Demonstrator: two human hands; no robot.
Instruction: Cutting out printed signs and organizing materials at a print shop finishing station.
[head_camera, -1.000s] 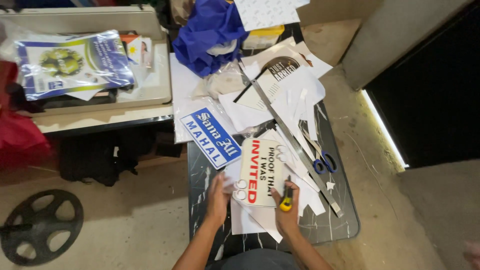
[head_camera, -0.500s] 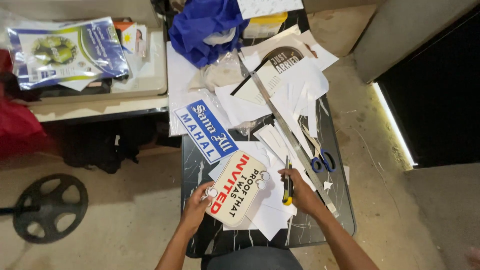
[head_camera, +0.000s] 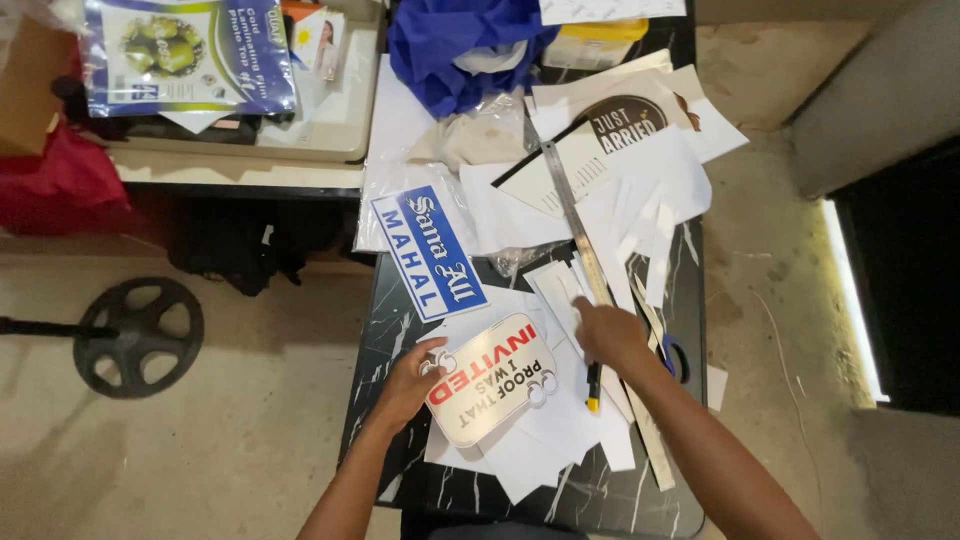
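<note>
Two hands at a paper-strewn marble table, low in the frame.

The left hand (head_camera: 408, 382) pinches the left edge of a rounded printed card (head_camera: 489, 379), lower centre, which fans rightward from its fingers over white sheets (head_camera: 560, 425). The right hand (head_camera: 608, 336) seems clenched on a black-and-yellow craft knife (head_camera: 593, 388), just right of the card, beside the steel ruler (head_camera: 575, 222).
</note>
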